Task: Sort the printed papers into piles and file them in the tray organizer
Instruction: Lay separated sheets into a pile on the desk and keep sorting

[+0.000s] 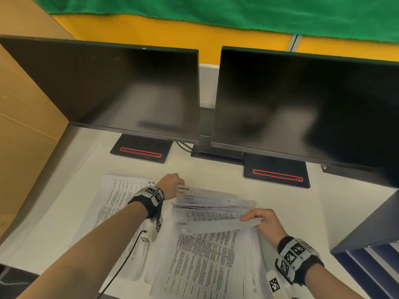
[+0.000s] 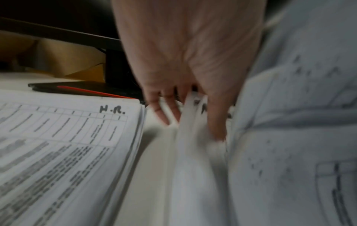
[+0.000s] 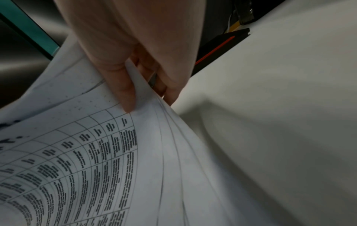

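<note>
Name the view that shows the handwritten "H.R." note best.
The left wrist view: the H.R. note is close and readable at a sheet's top corner. The head view shows only a faint scribble; the right wrist view misses it.

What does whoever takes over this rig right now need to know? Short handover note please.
Left hand: fingers pinch the far left corner of the lifted sheets.
Right hand: thumb and fingers grip the right edge of the same sheets, fanned up off the unsorted stack.
Pile marked "H.R.": lies flat on the desk, left of the stack.
Tray organizer: at the right edge of the desk; what its trays hold cannot be told.
Done: one pile started.
Left: sort the remaining sheets into piles, then file the piles in the organizer.
</note>
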The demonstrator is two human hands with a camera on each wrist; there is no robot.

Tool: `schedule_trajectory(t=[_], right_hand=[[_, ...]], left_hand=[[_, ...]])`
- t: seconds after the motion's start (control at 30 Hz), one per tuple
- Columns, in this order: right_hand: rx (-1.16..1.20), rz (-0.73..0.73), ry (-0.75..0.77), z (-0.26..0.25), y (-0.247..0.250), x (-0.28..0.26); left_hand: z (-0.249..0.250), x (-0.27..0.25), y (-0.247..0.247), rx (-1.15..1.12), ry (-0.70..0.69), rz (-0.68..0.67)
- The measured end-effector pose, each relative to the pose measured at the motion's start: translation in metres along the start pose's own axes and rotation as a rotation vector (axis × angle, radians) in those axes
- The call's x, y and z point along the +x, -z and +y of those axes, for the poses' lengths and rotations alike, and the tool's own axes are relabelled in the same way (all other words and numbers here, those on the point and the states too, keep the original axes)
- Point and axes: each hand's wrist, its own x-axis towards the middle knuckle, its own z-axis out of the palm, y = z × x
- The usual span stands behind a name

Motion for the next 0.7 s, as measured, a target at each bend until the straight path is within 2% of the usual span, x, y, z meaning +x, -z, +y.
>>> schedule_trajectory(t=[0.1, 0.27, 0.33, 0.4, 0.47, 0.53, 0.6, 0.7], right_hand=[[0.010, 0.010, 0.010, -0.003, -0.001, 0.001], [0.028, 0.006, -0.016, -0.006, -0.002, 0.006], [0.028, 0.001, -0.018, -0.007, -0.002, 0.005], [0.018, 0.006, -0.016, -0.006, -0.002, 0.004], [0.002, 0.015, -0.026, -0.004, -0.001, 0.001], [-0.003, 0.021, -0.031, -0.005, 0.000, -0.002], [-0.002, 0.025, -0.037, -0.005, -0.001, -0.003], [-0.002, 0.022, -0.058, -0.002, -0.002, 0.001]], left_hand=[[0.007, -0.003, 0.006, -0.038, 0.008, 0.146], [0.007, -0.011, 0.016, -0.299, 0.007, 0.240], [0.006, -0.018, 0.018, -0.564, -0.042, 0.185], [0.010, -0.032, 0.021, -0.790, -0.109, -0.014], [0.015, -0.046, 0.020, -0.856, -0.164, -0.214], [0.016, -0.054, 0.015, -0.885, -0.215, -0.337], [0.015, -0.060, 0.011, -0.915, -0.217, -0.361], [0.012, -0.058, 0.007, -0.918, -0.143, -0.204]])
